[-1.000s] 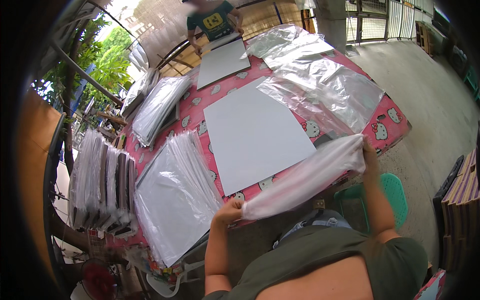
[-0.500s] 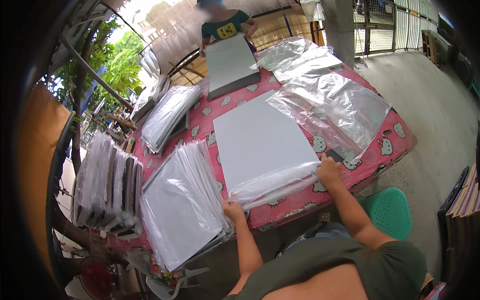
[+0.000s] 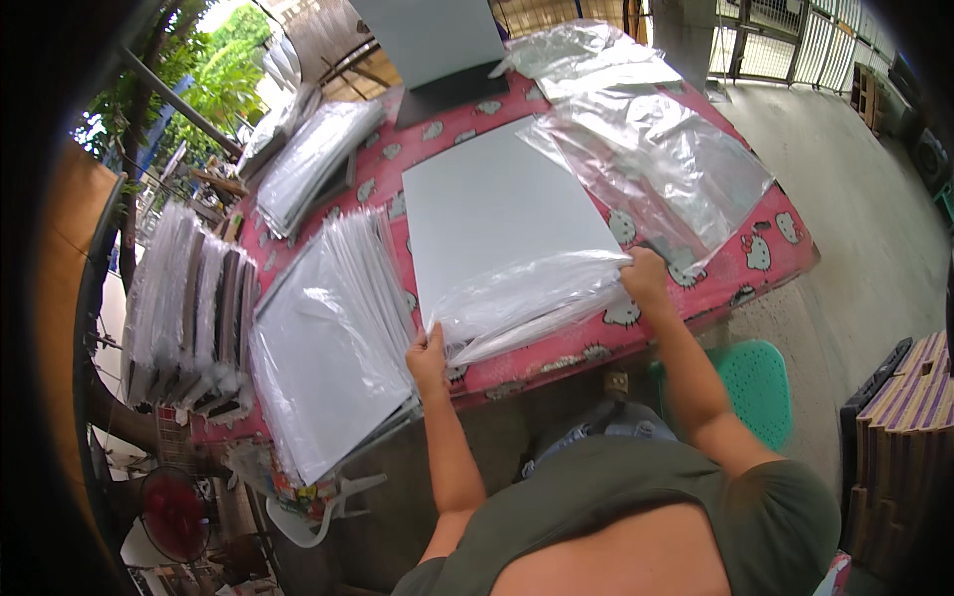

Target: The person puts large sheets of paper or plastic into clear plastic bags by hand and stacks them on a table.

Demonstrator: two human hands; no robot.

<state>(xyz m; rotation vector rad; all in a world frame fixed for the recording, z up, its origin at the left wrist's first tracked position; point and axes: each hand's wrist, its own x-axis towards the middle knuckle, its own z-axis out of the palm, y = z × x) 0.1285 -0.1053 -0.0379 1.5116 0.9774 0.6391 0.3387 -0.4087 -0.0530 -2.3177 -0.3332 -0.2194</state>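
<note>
A clear plastic bag [image 3: 522, 303], held up off the table [image 3: 696, 288] a second ago, now covers the near end of the grey board [image 3: 497, 209], both hands gripping its corners.

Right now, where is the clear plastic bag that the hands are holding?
In the head view, the clear plastic bag covers the near end of the grey board, between the left hand and right hand, at the table's near edge.

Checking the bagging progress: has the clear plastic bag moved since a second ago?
Yes. The clear plastic bag has come up from the table's near edge onto the grey board, covering its near end.
</note>
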